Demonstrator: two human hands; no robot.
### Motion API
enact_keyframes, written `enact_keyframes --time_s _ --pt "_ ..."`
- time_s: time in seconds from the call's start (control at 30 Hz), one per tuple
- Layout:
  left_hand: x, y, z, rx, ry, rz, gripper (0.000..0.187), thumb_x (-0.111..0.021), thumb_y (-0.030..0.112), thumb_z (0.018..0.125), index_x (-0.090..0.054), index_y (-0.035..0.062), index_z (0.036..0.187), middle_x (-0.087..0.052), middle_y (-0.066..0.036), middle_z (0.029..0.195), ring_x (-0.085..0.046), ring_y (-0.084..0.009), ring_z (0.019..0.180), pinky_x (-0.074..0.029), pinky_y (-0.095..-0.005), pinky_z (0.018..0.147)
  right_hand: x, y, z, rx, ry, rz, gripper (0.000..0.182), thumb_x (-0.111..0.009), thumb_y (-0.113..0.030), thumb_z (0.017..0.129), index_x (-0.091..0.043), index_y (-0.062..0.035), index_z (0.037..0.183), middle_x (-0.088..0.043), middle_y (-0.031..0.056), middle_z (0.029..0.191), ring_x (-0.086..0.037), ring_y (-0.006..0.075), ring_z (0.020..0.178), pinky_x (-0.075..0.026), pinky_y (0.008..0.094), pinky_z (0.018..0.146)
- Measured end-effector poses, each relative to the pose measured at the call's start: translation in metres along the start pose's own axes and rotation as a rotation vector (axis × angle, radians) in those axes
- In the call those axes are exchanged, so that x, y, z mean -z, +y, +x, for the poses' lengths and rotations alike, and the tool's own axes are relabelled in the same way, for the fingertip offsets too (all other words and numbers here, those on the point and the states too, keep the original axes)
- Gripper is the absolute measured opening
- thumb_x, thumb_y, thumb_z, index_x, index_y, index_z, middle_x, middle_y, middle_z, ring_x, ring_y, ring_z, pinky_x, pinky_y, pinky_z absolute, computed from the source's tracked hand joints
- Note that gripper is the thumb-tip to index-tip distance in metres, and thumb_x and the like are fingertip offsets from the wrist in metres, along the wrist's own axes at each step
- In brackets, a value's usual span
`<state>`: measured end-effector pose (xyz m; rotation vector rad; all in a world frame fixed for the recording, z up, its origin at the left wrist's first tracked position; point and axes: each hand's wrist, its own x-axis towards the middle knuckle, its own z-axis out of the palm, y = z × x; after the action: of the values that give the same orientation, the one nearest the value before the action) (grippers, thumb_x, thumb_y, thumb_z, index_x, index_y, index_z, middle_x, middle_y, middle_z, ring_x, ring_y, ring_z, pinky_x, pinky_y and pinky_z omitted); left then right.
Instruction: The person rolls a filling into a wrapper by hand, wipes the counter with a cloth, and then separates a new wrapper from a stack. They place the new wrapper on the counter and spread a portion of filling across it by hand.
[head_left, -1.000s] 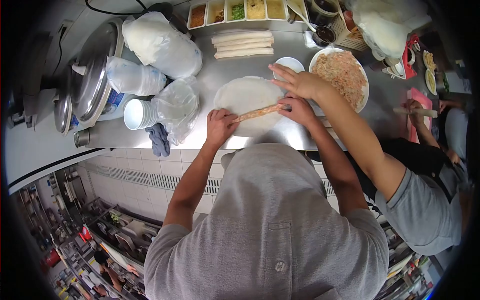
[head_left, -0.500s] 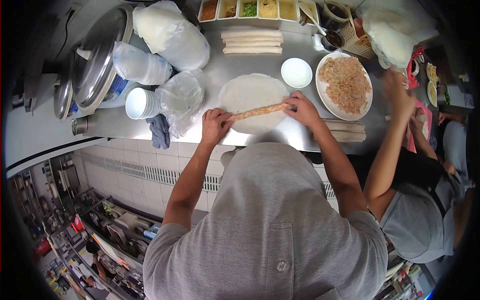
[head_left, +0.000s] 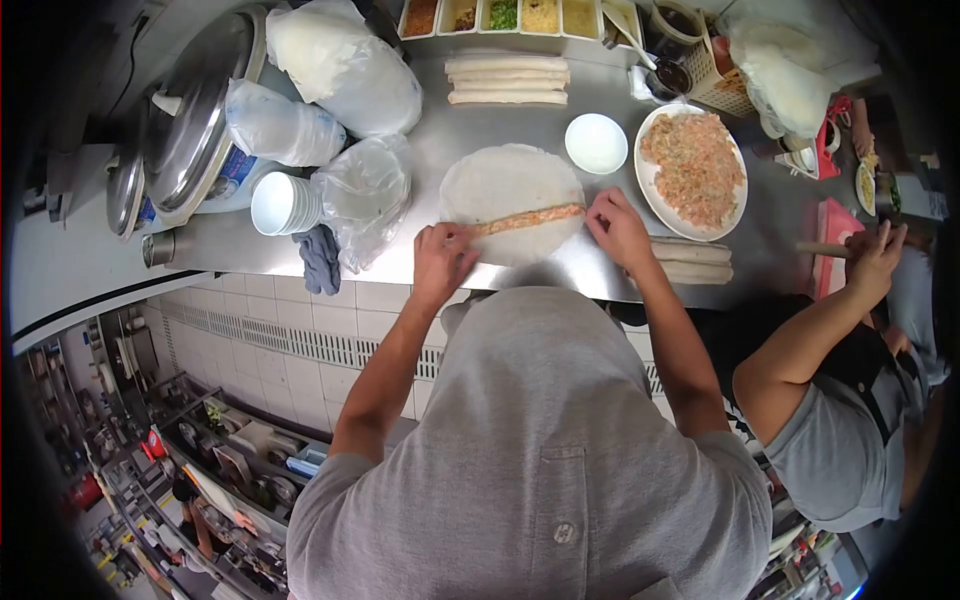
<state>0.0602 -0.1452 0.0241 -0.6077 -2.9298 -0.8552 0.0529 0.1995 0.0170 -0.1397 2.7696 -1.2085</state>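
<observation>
Between the hands, a thin round wrapper (head_left: pixel 512 190) carries an orange filling strip (head_left: pixel 528 219); left hand (head_left: pixel 441 258) and right hand (head_left: pixel 619 226) pinch its near edge, fingertips partly hidden.

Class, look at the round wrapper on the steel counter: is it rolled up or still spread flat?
Spread flat. The wrapper lies open as a full circle, a line of filling across it, with the left hand and right hand at its ends.

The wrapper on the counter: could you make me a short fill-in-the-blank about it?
1. The round wrapper carries a thin line of ____ across it.
2. The left hand and right hand sit at the two ____ of that line.
3. The empty white bowl stands between the wrapper and the ____ of filling.

Missing words: filling; ends; plate
</observation>
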Motion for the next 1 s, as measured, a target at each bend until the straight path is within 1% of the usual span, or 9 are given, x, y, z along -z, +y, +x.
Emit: enact_keyframes --time_s 0.07,0.2,0.23,0.47,0.53,0.67,0.8,0.87,1.0 --pt "-0.007 0.015 -0.005 -0.097 -0.007 0.001 0.030 -0.081 0.018 0.073 -0.072 0.0141 0.102 -0.060 -0.003 0.103 -0.056 -0.0263 0.099 -0.040 -0.0442 0.094 -0.010 -0.011 -0.011 0.197 0.088 -0.029 0.011 -0.065 -0.002 0.081 -0.065 -0.0061 0.092 -0.058 0.0102 0.101 -0.062 0.0298 0.092 -0.052 0.0387 0.078" --pt "-0.032 0.027 -0.010 -0.134 -0.081 0.058 0.028 -0.080 0.020 0.073 -0.072 0.0142 0.099 -0.058 -0.002 0.096 -0.056 -0.0228 0.100 -0.039 -0.0458 0.095 -0.032 -0.026 -0.022 0.248 -0.079 -0.059 0.012 -0.065 -0.003 0.080 -0.066 -0.0059 0.092 -0.058 0.0101 0.101 -0.062 0.0294 0.094 -0.052 0.0398 0.079" --pt "-0.036 0.029 -0.009 -0.167 -0.021 0.054 0.024 -0.080 0.020 0.071 -0.073 0.0144 0.092 -0.055 -0.002 0.092 -0.055 -0.0218 0.098 -0.038 -0.0434 0.092 -0.036 -0.030 -0.024 0.239 -0.114 -0.091 0.013 -0.066 -0.006 0.080 -0.066 -0.0057 0.093 -0.057 0.0102 0.100 -0.062 0.0298 0.094 -0.052 0.0408 0.080" --pt "-0.040 0.030 -0.006 -0.222 -0.041 0.155 0.013 -0.076 0.015 0.075 -0.070 0.0133 0.087 -0.055 -0.002 0.091 -0.055 -0.0208 0.095 -0.036 -0.0432 0.092 -0.056 -0.039 -0.026 0.359 -0.092 -0.115 0.010 -0.064 -0.008 0.080 -0.064 -0.0037 0.089 -0.055 0.0120 0.095 -0.060 0.0314 0.090 -0.051 0.0430 0.079" --pt "-0.043 0.029 -0.006 -0.263 -0.009 0.146 0.008 -0.069 0.017 0.076 -0.064 0.0131 0.082 -0.054 -0.002 0.090 -0.055 -0.0203 0.094 -0.037 -0.0447 0.092 -0.063 -0.038 -0.025 0.370 -0.111 -0.150 0.011 -0.065 -0.009 0.079 -0.063 -0.0036 0.088 -0.055 0.0122 0.095 -0.060 0.0312 0.091 -0.051 0.0432 0.080" --pt "-0.048 0.032 -0.004 -0.263 -0.001 0.190 0.006 -0.067 0.014 0.077 -0.062 0.0127 0.081 -0.054 -0.003 0.090 -0.055 -0.0204 0.095 -0.037 -0.0448 0.093 -0.074 -0.036 -0.023 0.391 -0.143 -0.291 0.012 -0.065 -0.011 0.079 -0.063 -0.0038 0.088 -0.055 0.0125 0.094 -0.059 0.0306 0.095 -0.051 0.0432 0.080" --pt "-0.050 0.037 -0.006 -0.207 0.059 0.203 0.008 -0.064 0.013 0.078 -0.061 0.0106 0.085 -0.055 -0.005 0.092 -0.055 -0.0219 0.096 -0.036 -0.0450 0.094 -0.067 -0.051 -0.023 0.417 -0.116 -0.195 0.011 -0.063 -0.012 0.079 -0.062 -0.0040 0.087 -0.055 0.0124 0.094 -0.059 0.0303 0.095 -0.051 0.0439 0.081" --pt "-0.051 0.036 -0.006 -0.190 0.074 0.176 0.009 -0.064 0.013 0.079 -0.061 0.0100 0.087 -0.055 -0.006 0.093 -0.055 -0.0225 0.096 -0.035 -0.0452 0.094 -0.069 -0.055 -0.024 0.378 -0.006 -0.227 0.010 -0.061 -0.011 0.079 -0.062 -0.0040 0.086 -0.055 0.0114 0.094 -0.059 0.0298 0.095 -0.051 0.0443 0.081" --pt "-0.051 0.033 -0.008 -0.132 0.071 0.145 0.014 -0.067 0.012 0.081 -0.062 0.0087 0.092 -0.057 -0.007 0.098 -0.055 -0.0248 0.099 -0.034 -0.0460 0.094 -0.078 -0.044 -0.020 0.361 0.022 -0.306 0.009 -0.061 -0.011 0.078 -0.063 -0.0046 0.085 -0.055 0.0104 0.093 -0.059 0.0286 0.095 -0.050 0.0432 0.080"
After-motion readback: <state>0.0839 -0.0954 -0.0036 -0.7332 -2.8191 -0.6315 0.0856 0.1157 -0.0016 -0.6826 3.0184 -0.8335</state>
